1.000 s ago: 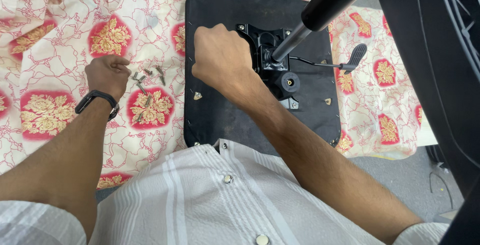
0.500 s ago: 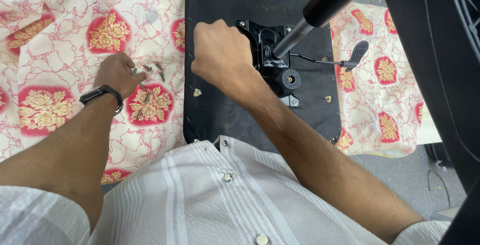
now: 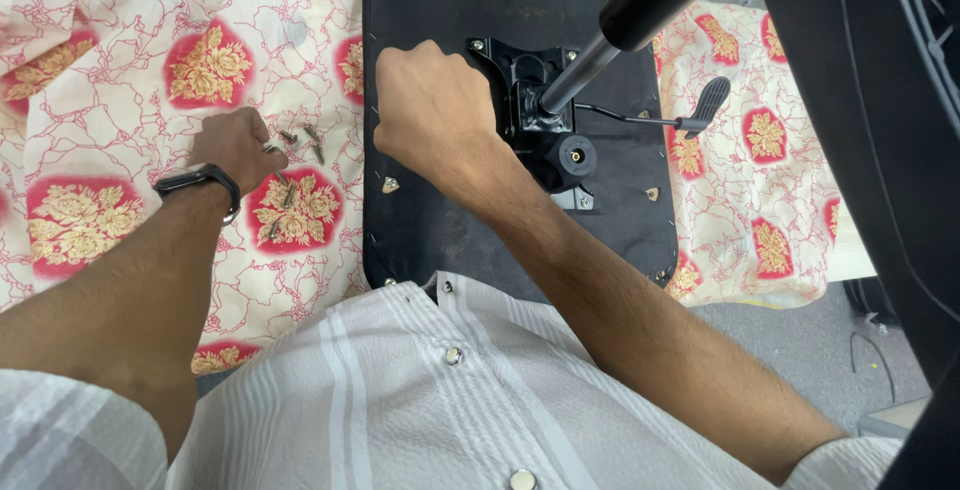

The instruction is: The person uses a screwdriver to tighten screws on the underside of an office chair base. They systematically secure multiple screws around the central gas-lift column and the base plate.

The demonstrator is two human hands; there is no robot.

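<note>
A black chair seat base [image 3: 440, 240] lies upside down on a cloth [image 3: 130, 80] printed with red squares and gold flowers over a cream ground veined in red. The underside is flat, matte and roughly square with rounded corners, edged with a row of small staples. At its centre sits a black metal tilt mechanism [image 3: 535, 110], angular and bolted down, from which a smooth cylindrical gas column [image 3: 640, 10] rises toward the camera; a thin lever [image 3: 650, 120] with a flat paddle end sticks out to the right. The right hand [image 3: 435, 105] rests on the seat base just beside the mechanism, its fingers curled into a tight fist; what they grip is hidden. The left hand [image 3: 235, 145], a dark band at its wrist, lies on the cloth to the left of the seat, fingers bent down onto a small scatter of dull metal screws [image 3: 300, 140]; whether it has pinched one I cannot tell.
</note>
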